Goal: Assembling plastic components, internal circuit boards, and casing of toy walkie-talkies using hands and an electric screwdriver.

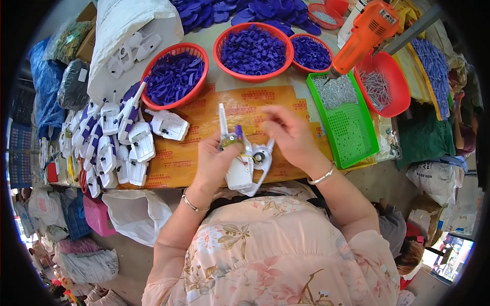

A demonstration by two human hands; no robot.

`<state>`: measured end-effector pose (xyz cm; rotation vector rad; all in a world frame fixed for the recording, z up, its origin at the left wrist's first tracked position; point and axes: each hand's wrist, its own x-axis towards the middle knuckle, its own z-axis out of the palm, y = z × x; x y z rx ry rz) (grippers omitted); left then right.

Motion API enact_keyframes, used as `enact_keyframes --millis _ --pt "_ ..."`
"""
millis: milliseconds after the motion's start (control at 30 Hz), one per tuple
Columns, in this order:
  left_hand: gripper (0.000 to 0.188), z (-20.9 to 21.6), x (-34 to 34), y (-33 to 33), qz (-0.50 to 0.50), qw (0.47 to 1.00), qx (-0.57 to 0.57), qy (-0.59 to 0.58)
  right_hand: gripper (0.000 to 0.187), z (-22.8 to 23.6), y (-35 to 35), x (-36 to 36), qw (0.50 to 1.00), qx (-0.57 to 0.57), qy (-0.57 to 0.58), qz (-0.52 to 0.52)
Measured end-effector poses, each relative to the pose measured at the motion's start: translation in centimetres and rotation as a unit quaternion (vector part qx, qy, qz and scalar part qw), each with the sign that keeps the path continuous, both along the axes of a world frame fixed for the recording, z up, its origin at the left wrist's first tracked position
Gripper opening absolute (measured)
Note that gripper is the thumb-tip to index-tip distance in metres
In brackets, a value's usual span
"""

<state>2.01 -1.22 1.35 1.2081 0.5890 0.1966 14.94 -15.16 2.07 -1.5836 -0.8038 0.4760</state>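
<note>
My left hand [217,155] is closed on an opened white housing [240,173], thumb pressed over its inside, and I have it just above the near edge of the worktop [217,76], about midway along. My right hand [291,135] is blurred beside it, fingers curled; I cannot tell whether they pinch anything. I judge that I am at the inner fitting: thin wires [246,157] and a purple piece [238,131] show in the housing, and a white part with a dark round centre [259,156] lies against its right side. The next move, I'd say, calls for a firm left grip and careful right fingertips, so no wire gets caught. Counting: one housing in my grip, one loose white housing [171,126] lying alone, and a pile of white units [109,132] at the left edge, too overlapped to number. Toward the far edge stand three red baskets [252,77] of purple parts; near the right edge, one green tray [352,137], one red basin [400,99] of metal pins, and one orange power screwdriver [370,33] above them.
</note>
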Motion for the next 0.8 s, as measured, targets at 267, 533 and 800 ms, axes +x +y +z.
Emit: enact_keyframes --millis 267,533,800 --pt "0.02 2.2 0.3 1.4 0.062 0.968 -0.178 -0.164 0.044 -1.2 -1.9 -3.4 0.938 0.005 0.336 0.084" --pt "0.021 2.1 0.2 1.0 0.035 0.984 -0.093 -0.149 0.072 -1.4 -1.2 -2.7 0.845 0.173 0.481 0.155" --pt "0.023 0.2 0.8 -0.8 0.138 0.982 0.047 -0.121 0.065 1.6 -0.5 -3.6 0.97 0.086 0.214 0.077"
